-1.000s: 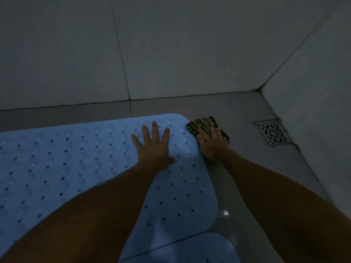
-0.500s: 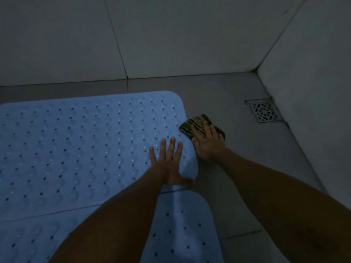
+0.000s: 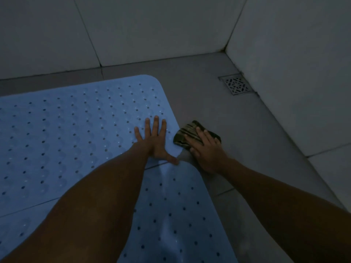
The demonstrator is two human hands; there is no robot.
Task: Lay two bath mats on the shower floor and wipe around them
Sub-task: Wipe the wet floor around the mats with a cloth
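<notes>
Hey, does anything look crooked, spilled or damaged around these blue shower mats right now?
Nothing stands out. The far mat and near mat lie flat, edge to edge. The left hand presses the far mat; the right hand presses a striped cloth on the floor.

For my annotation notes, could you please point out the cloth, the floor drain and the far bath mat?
cloth [image 3: 185, 133], head view, striped part left of the fingers
floor drain [image 3: 237, 85], head view, grate centre
far bath mat [image 3: 76, 133], head view, middle

No text, label, brand, number or sign can be read anywhere in this dim view.
</notes>
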